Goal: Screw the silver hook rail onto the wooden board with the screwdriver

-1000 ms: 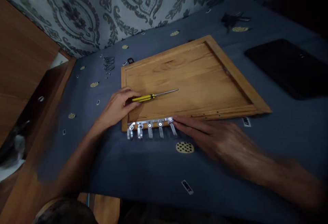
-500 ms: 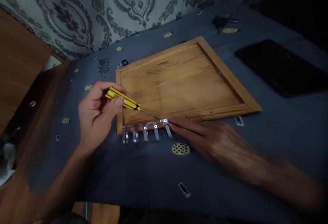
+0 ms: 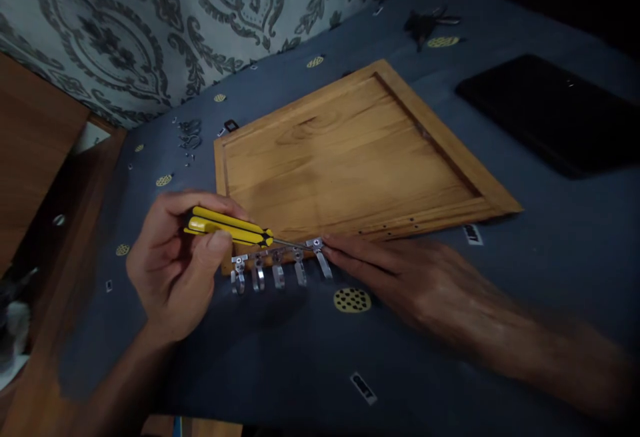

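Observation:
A framed wooden panel [image 3: 350, 150] lies flat on a blue patterned cloth [image 3: 280, 350]. Along its near edge sits a metal hook rail [image 3: 277, 267] with several hooks hanging over the edge. My left hand [image 3: 175, 264] is closed round a yellow-and-black screwdriver [image 3: 227, 227], whose shaft points right toward the screw at the rail's right end. My right hand [image 3: 400, 277] lies low on the cloth, fingers stretched out with the tips pressing on the right end of the rail.
A dark flat rectangular object [image 3: 550, 114] lies at the right. Small metal parts [image 3: 190, 134] sit by the panel's far left corner, a dark key-like bundle [image 3: 425, 22] at the back. Brown wooden furniture [image 3: 35, 150] stands at the left; patterned wall behind.
My left hand picked the screwdriver up from the panel and brought its tip down to the rail's right end. The right hand stayed on the rail.

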Available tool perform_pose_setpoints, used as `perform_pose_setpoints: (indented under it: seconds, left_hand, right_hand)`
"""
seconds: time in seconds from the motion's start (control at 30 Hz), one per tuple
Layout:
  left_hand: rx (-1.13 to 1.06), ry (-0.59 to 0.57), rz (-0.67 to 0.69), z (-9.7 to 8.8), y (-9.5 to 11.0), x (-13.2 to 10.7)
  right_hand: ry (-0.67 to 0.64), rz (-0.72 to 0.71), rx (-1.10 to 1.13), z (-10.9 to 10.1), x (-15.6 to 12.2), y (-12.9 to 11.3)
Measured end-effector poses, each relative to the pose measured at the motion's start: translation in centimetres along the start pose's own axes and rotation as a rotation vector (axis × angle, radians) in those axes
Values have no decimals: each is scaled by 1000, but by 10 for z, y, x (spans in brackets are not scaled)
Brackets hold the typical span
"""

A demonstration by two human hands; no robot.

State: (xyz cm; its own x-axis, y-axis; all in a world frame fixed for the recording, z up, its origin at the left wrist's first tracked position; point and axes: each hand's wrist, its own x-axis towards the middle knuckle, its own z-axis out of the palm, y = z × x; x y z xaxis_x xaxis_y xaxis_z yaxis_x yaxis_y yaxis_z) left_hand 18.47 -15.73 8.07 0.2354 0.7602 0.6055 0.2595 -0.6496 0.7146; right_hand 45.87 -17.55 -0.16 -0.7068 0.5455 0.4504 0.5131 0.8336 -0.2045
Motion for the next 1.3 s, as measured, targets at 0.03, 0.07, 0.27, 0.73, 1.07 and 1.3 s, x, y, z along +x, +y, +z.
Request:
perform_pose_setpoints:
  seconds: [0.03,0.07,0.27,0.73,1.07,1.3]
  left_hand:
    - [7,0,4,1,0,0]
    - [19,-4,7,1,0,0]
    - [69,26,-16,4,2,-1]
    - [55,81,57,4,-1,-1]
    - [89,24,-23,4,3,-4]
    - [91,95,-20,8,2,-2]
  right_hand:
    - [8,-7,-5,0,1,0]
    - [14,-11,-7,-1,2,0]
    - [27,-19,8,-2,3,-1]
    - [18,7,36,-2,2,0]
    - [16,0,27,-2,4,0]
    - [24,-5,33,-3,6,-2]
